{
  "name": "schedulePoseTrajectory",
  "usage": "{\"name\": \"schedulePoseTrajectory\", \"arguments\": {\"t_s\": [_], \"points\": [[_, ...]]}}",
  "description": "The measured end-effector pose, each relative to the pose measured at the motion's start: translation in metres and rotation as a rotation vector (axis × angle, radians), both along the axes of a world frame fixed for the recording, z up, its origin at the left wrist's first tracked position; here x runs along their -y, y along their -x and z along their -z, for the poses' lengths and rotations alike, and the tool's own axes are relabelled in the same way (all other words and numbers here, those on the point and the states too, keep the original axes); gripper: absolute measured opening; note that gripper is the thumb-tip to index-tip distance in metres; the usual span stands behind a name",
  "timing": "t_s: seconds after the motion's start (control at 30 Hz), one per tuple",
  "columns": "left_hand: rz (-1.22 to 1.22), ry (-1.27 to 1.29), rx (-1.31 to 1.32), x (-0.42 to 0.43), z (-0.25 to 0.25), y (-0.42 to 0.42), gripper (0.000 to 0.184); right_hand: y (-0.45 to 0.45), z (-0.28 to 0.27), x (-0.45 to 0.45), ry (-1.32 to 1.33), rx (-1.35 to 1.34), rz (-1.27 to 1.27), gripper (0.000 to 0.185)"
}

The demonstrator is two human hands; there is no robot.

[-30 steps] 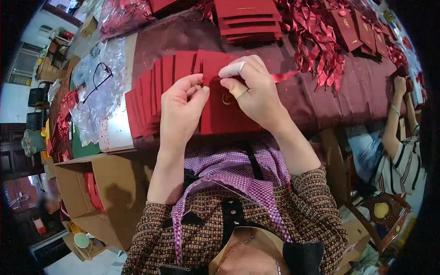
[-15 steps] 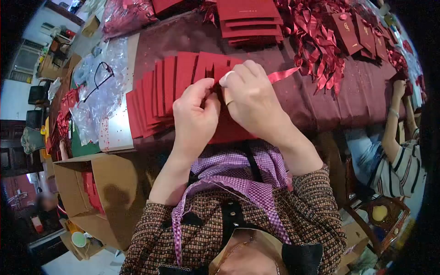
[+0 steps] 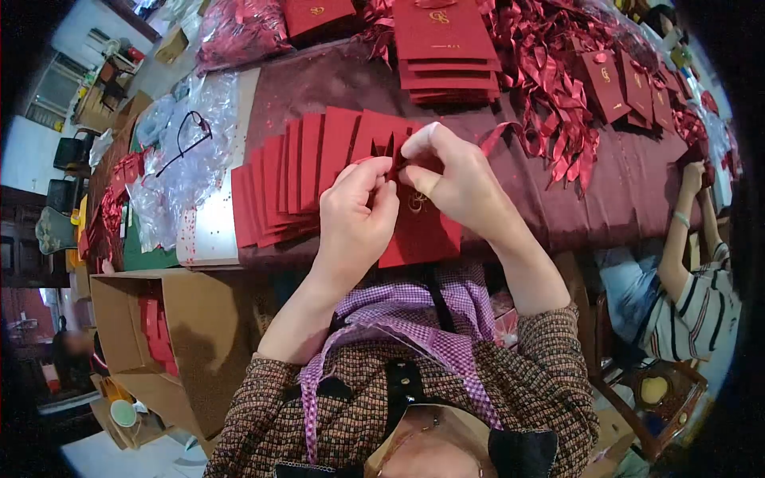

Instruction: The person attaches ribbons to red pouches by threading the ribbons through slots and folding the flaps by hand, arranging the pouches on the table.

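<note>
A red paper gift bag (image 3: 422,235) with a gold emblem stands before me, its top edge between my hands. At the left side of its mouth, my left hand (image 3: 358,211) is closed, thumb and forefinger pinching the paper. My right hand (image 3: 458,175) is closed too, its fingertips meeting the left ones at the top of the bag; what lies in that pinch is hidden. A white covering wraps one right finger. Just beyond the right hand a red satin ribbon (image 3: 496,137) curves toward the ribbon heap. Left of the bag, several more red bags (image 3: 279,179) overlap in a fanned row.
Stacked red bags (image 3: 446,48) and a heap of red ribbons (image 3: 558,103) sit farther back. Glasses (image 3: 187,143) rest on clear plastic at left. A cardboard box (image 3: 191,342) holding red items stands below the table's edge. Another person's hand (image 3: 693,174) works at far right.
The view has shifted, so the table appears lower. My right hand has turned and its thumb now shows, uncovering the bag's emblem. The ribbon, earlier stretched straight out, now hangs in a curve.
</note>
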State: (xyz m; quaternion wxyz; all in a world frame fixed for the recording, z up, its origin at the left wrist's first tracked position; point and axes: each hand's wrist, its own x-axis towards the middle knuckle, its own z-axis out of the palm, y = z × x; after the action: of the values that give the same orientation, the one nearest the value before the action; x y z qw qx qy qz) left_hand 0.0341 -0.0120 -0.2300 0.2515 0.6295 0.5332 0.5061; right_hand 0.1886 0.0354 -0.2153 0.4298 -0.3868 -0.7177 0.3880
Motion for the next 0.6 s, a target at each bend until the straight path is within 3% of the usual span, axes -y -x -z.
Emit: {"name": "schedulePoseTrajectory", "arguments": {"t_s": [0.2, 0.3, 0.4, 0.47, 0.53, 0.6], "points": [[0.008, 0.028, 0.038, -0.001, 0.003, 0.000, 0.022, -0.012, 0.008, -0.003, -0.033, 0.015, -0.012, 0.013], [0.040, 0.037, 0.049, -0.001, 0.007, -0.003, 0.023, -0.007, 0.010, 0.003, -0.380, 0.128, 0.081, 0.010], [0.141, 0.069, 0.188, -0.002, 0.006, 0.003, 0.024, -0.003, 0.014, 0.006, -0.501, 0.126, 0.119, 0.012], [0.254, 0.289, 0.282, -0.003, -0.007, 0.014, 0.024, -0.004, 0.016, 0.004, -0.510, 0.058, 0.099, 0.015], [0.249, 0.239, 0.200, -0.008, -0.003, 0.013, 0.024, -0.006, 0.016, 0.005, -0.461, -0.014, 0.049, 0.015], [0.216, -0.046, -0.026, -0.011, 0.004, 0.011, 0.024, -0.005, 0.016, 0.006, -0.441, -0.017, 0.048, 0.015]]}}
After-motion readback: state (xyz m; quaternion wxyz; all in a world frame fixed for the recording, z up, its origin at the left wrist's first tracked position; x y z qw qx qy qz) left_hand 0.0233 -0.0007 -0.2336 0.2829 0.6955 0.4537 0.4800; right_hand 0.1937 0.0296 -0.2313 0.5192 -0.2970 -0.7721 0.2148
